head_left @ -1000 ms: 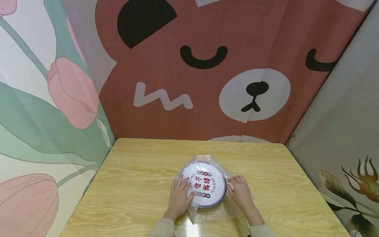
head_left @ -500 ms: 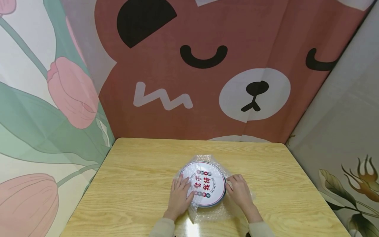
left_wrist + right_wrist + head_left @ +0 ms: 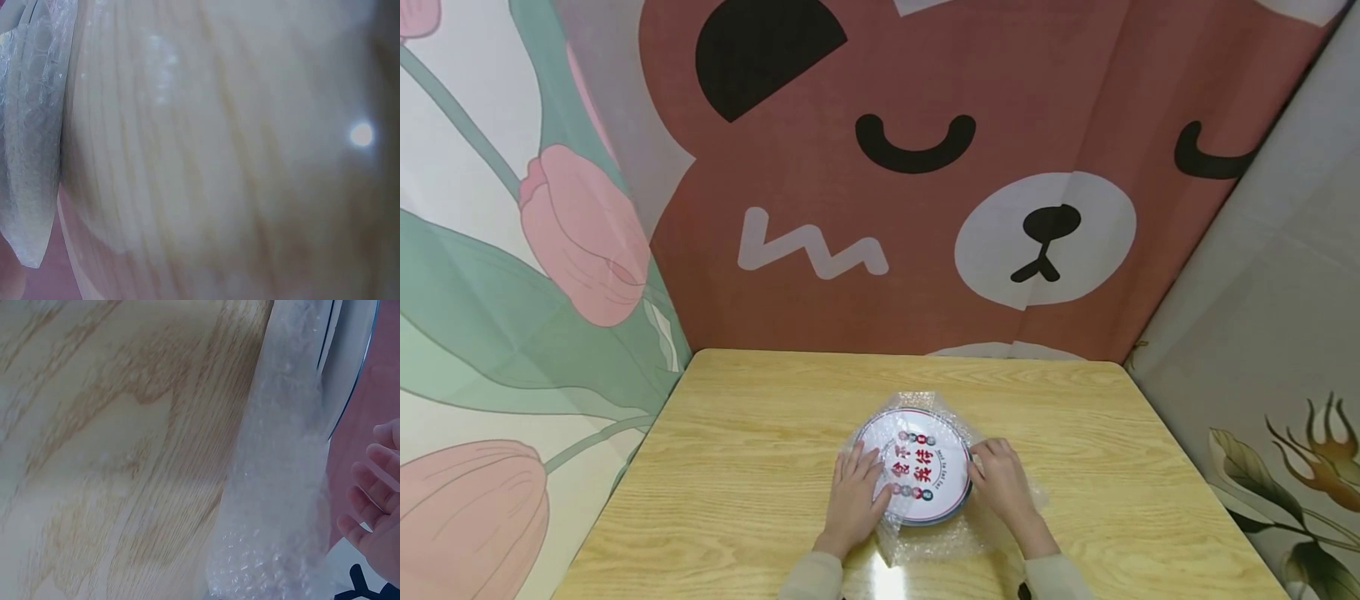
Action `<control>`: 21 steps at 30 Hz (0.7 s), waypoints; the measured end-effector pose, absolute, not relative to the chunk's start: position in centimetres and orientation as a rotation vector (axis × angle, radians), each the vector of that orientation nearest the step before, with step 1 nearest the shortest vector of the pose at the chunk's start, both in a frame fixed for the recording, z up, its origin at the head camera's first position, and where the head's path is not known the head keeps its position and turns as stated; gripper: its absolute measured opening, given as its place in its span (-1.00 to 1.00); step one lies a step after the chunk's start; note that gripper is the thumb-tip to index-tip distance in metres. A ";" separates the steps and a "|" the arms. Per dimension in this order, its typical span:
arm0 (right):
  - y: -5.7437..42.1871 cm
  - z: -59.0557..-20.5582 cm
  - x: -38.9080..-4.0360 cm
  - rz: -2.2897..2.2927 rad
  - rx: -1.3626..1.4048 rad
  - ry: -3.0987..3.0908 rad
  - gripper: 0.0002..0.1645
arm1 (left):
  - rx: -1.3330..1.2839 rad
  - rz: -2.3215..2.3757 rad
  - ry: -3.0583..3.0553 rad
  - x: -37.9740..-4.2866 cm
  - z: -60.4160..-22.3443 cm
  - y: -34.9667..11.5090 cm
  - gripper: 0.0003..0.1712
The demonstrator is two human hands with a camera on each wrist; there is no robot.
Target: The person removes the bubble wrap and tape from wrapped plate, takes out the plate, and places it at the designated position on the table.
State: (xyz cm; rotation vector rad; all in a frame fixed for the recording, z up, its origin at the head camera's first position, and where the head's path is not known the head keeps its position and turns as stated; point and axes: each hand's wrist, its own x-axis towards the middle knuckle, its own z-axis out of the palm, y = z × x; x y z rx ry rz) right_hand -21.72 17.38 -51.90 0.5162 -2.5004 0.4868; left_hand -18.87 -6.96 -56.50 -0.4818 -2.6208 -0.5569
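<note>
Right under the stacked plates (image 3: 922,467) lie bubble wrap (image 3: 936,540) and table (image 3: 760,475), and I've got the left hand (image 3: 852,496) spread straight-fingered over their left side, right hand (image 3: 1006,487) loosely bent, seemingly empty, by their right rim: likely stiff, slick, breakable, best cupped under opposite rims.

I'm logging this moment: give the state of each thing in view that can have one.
Printed plate stack: face up, right part of the top uncovered.
Bubble wrap: partly open, lapping over the plates' left part.
Left hand: resting on the wrapped left side, fingers extended.
Right hand: at the right rim, fingers bent; contact unclear.
Wood-grain table: glare near its front edge.
Bear-print backdrop: upright, creased.
Tulip-print backdrop: upright, creased.
</note>
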 end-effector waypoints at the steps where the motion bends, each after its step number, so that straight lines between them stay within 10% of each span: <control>1: 17.3 -51.9 -21.7 0.488 0.517 -2.502 -0.84 | -0.482 -0.559 -2.619 -18.9 -56.5 -7.0 -0.54; 21: 16.9 -52.2 -22.3 0.435 0.509 -2.566 -0.83 | -0.472 -0.566 -2.648 -18.9 -56.6 -6.9 -0.53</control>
